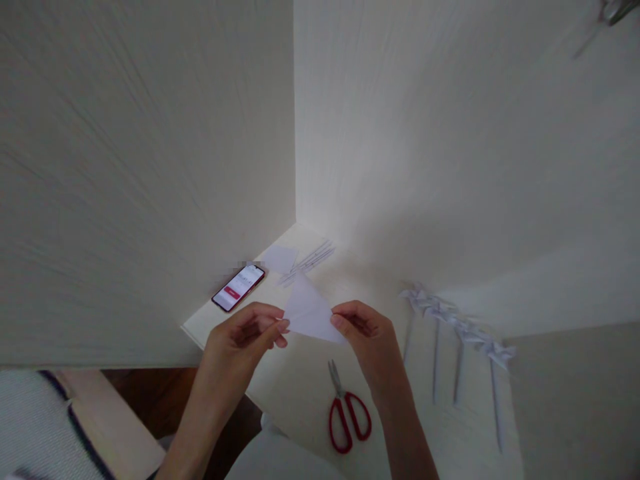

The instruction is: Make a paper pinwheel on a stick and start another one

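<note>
A white sheet of paper (311,308), folded into a triangle, is held up over the table between both hands. My left hand (250,333) pinches its left corner between thumb and fingers. At the opposite side, my right hand (364,330) grips the right edge the same way. The triangle's peak points away from me, and a faint crease runs across it. Below the paper lies a pair of scissors (349,413) with red handles, its blades pointing away from me and nearly closed.
On the white table (295,373), a lit phone (239,288) lies at the left edge. Behind it are white paper (280,258) and several thin sticks (313,260). Several paper pinwheels (463,327) on sticks line the right side. White walls (400,133) meet at the back corner.
</note>
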Available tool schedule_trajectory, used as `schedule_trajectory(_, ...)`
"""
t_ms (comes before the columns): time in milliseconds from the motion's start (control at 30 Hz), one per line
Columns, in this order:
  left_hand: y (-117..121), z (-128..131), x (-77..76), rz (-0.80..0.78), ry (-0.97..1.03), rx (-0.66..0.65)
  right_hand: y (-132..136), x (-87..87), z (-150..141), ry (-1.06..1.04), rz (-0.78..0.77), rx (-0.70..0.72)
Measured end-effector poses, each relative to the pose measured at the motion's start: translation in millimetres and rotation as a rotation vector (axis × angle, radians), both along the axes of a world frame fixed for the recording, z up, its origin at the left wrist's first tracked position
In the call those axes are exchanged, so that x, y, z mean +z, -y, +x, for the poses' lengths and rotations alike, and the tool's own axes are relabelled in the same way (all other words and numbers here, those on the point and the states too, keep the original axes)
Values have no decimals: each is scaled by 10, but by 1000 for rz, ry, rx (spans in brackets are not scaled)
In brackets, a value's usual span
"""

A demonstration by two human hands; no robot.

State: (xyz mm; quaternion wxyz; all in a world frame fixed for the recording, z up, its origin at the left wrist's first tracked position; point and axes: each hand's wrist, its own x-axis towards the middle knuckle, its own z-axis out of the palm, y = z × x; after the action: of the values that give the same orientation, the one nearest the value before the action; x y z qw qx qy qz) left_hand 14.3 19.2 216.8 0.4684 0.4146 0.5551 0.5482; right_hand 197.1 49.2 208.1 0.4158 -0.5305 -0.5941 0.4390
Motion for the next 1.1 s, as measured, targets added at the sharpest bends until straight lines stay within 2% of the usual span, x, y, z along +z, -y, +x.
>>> schedule_trajectory(367,51,56,-28,4,14,-3,100,-17,36,63,47,-53)
schedule_trajectory(600,55,20,11,0,3,24,71,-52,69,27,9,17)
schedule_trajectory(767,89,-13,-5,-1,-2,57,107,-61,63,25,30,5)
schedule_trajectory(967,106,34,74,-1,1,43,154,-8,58,47,51,-25)
schedule_trajectory(1100,114,27,89,0,-4,51,147,-17,64,39,35,12)
